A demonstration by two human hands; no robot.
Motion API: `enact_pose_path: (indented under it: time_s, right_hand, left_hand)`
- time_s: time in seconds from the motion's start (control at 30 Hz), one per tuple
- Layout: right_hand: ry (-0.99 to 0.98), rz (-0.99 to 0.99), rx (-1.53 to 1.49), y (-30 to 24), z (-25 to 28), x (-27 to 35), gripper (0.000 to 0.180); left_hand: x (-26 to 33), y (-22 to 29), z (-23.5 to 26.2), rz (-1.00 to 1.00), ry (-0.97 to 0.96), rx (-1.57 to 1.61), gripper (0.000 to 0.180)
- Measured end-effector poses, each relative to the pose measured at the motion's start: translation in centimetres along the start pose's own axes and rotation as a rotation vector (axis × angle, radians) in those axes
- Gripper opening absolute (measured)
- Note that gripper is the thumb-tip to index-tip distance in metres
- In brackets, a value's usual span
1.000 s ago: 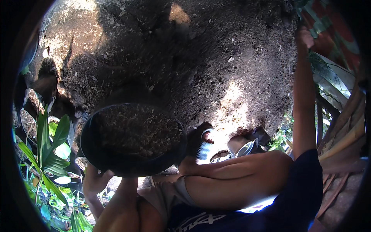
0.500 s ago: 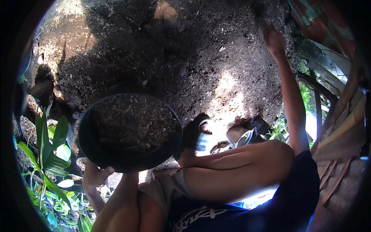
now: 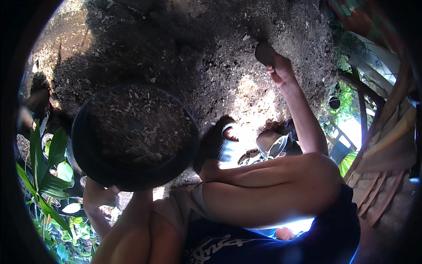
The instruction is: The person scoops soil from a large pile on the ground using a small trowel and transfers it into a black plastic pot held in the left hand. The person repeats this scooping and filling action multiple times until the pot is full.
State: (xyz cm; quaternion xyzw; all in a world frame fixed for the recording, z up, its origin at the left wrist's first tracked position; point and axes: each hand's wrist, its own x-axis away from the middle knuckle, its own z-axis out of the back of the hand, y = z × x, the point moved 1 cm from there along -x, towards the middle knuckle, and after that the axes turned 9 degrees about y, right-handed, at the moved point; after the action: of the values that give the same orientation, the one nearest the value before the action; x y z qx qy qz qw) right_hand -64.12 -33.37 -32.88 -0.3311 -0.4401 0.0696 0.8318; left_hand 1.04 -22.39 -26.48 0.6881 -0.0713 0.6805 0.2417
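Gripping dark scoop (image 3: 265, 53) w/ right hand (image 3: 281, 70) fingers, long axis up-left into soil heap (image 3: 211, 53); left hand (image 3: 99, 196) fingers clasping soil-filled black pot (image 3: 132, 136).

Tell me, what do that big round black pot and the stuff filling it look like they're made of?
The round black pot looks like thin moulded plastic: its rim is smooth, even and matte, though the shade leaves that open. The filling looks like dark crumbly soil mixed with pale husk-like flecks, the same as the soil heap behind it.
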Motion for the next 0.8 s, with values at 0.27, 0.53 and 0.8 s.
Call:
enact_pose_path:
  time_s: [0.27, 0.53, 0.8]
  right_hand:
    - [0.072, 0.016, -0.313, 1.4, -1.9, 1.3, 0.027]
    - [0.000, -0.099, 0.086, -1.8, 0.9, -0.1, 0.029]
    - [0.026, -0.113, -0.122, 0.8, 0.5, -2.9, 0.034]
  left_hand:
    - [-1.9, -0.9, 0.0, -0.519, -0.019, 0.125, 0.059]
    - [-0.9, 0.8, 0.9, -0.435, -0.006, -0.115, 0.109]
    - [-1.4, -0.7, 1.1, -0.436, 0.041, -0.057, 0.110]
